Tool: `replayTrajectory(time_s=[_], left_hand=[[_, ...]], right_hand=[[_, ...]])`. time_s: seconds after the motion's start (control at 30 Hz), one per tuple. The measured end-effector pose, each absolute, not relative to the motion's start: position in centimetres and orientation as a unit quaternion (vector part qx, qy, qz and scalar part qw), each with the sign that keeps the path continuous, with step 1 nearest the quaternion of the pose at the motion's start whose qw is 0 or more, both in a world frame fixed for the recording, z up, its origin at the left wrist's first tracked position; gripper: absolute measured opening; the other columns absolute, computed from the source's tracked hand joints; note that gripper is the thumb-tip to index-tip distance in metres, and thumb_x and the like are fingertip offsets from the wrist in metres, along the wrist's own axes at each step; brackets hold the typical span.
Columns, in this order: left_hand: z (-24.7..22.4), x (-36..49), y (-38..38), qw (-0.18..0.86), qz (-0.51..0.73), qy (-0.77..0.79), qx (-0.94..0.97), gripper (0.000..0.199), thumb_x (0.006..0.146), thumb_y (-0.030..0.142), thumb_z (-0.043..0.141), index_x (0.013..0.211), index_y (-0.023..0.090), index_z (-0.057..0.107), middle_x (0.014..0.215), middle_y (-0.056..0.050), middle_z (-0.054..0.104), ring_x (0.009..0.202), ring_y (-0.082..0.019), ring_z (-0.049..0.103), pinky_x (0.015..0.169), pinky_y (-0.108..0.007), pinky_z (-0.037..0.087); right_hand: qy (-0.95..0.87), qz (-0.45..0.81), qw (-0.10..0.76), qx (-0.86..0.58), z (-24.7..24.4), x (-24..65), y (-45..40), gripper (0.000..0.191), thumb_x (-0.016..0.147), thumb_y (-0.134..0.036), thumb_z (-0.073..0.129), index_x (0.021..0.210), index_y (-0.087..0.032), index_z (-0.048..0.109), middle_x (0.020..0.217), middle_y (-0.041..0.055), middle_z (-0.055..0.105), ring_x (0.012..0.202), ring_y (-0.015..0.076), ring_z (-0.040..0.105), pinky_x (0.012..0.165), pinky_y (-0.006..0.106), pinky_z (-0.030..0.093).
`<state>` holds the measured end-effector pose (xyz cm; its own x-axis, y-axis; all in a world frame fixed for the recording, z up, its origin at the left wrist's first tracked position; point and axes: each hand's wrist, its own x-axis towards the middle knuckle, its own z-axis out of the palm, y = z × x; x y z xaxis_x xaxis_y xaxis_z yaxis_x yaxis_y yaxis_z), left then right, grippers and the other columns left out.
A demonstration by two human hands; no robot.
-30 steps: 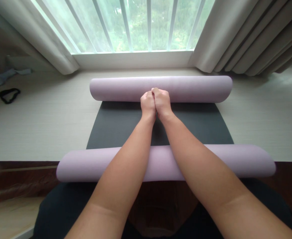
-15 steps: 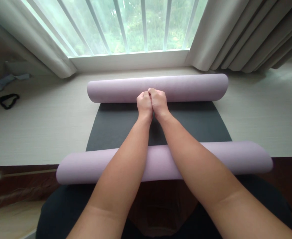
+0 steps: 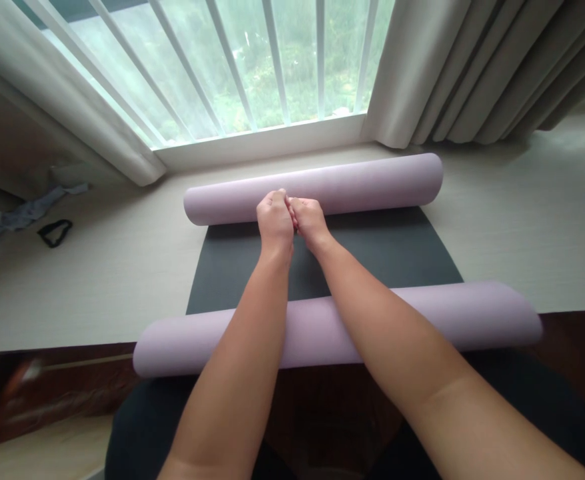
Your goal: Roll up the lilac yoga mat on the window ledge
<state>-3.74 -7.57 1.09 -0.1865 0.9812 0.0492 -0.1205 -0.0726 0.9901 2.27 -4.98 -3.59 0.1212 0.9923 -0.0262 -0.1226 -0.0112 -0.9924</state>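
My left hand (image 3: 276, 217) and my right hand (image 3: 308, 219) meet in front of me with fingers curled in. They touch at the knuckles and thumbs, and the insides of both are hidden, so I cannot tell whether anything is in them. Under them lies a yoga mat (image 3: 372, 247), dark grey on its upper face and lilac on the other. Both its ends are rolled: the far roll (image 3: 377, 181) lies just beyond my hands, and the near roll (image 3: 312, 332) passes under my forearms at the ledge's front edge.
The pale ledge (image 3: 502, 227) runs below a barred window (image 3: 252, 73). Grey curtains (image 3: 437, 73) hang at both sides. A black strap loop (image 3: 55, 233) and some crumpled cloth (image 3: 27, 210) lie at the left. My dark-clothed legs are below the ledge.
My view has tilted and turned slightly. My hands, pressed tightly side by side before, now show a small gap between the wrists, with the left turned a little. The mat keeps its shape.
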Motion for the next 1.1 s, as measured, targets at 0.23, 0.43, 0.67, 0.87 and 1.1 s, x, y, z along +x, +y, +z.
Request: replayTrajectory(time_s=[0.23, 0.43, 0.67, 0.87, 1.1], left_hand=[[3.4, -9.6, -19.7, 0.252, 0.335, 0.553, 0.72, 0.022, 0.095, 0.044, 0.058, 0.088, 0.026, 0.067, 0.096, -0.006, 0.073, 0.098, -0.027, 0.066, 0.09, -0.042, 0.051], [1.4, -13.8, -26.0, 0.109, 0.024, 0.507, 0.855, 0.098, 0.067, 0.075, 0.086, 0.151, 0.033, 0.057, 0.16, -0.013, 0.052, 0.148, -0.044, 0.043, 0.119, -0.064, 0.031], [-0.3, -13.6, -26.3, 0.049, 0.005, 0.5, 0.864, 0.117, 0.055, 0.077, 0.091, 0.154, 0.026, 0.055, 0.145, -0.016, 0.063, 0.129, -0.043, 0.058, 0.114, -0.063, 0.033], [-1.3, -13.8, -26.4, 0.019, 0.037, 0.487, 0.872, 0.113, 0.056, 0.082, 0.086, 0.149, 0.024, 0.06, 0.137, -0.015, 0.067, 0.12, -0.041, 0.061, 0.109, -0.06, 0.036], [-2.6, -13.8, -26.5, 0.008, 0.064, 0.484, 0.873, 0.11, 0.059, 0.084, 0.082, 0.149, 0.025, 0.059, 0.136, -0.015, 0.067, 0.12, -0.041, 0.06, 0.11, -0.061, 0.033]], right_hand=[[-0.43, 0.497, 0.555, -0.51, -3.9, 1.8, -5.1, 0.039, 0.091, -0.039, 0.052, 0.058, -0.019, 0.045, 0.05, -0.005, 0.036, 0.048, 0.0073, 0.029, 0.05, 0.022, 0.025], [-0.438, 0.505, 0.543, -0.508, -3.9, 1.5, -5.1, 0.038, 0.088, -0.04, 0.053, 0.058, -0.019, 0.046, 0.05, -0.005, 0.037, 0.048, 0.0066, 0.03, 0.051, 0.022, 0.025], [-0.453, 0.498, 0.522, -0.524, -4.6, 1.4, -5.2, 0.036, 0.085, -0.043, 0.051, 0.058, -0.019, 0.047, 0.048, -0.005, 0.037, 0.047, 0.0072, 0.031, 0.052, 0.022, 0.025], [-0.49, 0.476, 0.491, -0.54, -4.7, 1.3, -5.2, 0.038, 0.084, -0.047, 0.051, 0.058, -0.019, 0.05, 0.047, -0.0043, 0.039, 0.049, 0.0085, 0.035, 0.054, 0.023, 0.027], [-0.542, 0.427, 0.47, -0.551, -2.5, 2.0, -6.5, 0.037, 0.087, -0.046, 0.05, 0.063, -0.019, 0.054, 0.05, -0.0027, 0.046, 0.053, 0.0107, 0.042, 0.057, 0.024, 0.031]])
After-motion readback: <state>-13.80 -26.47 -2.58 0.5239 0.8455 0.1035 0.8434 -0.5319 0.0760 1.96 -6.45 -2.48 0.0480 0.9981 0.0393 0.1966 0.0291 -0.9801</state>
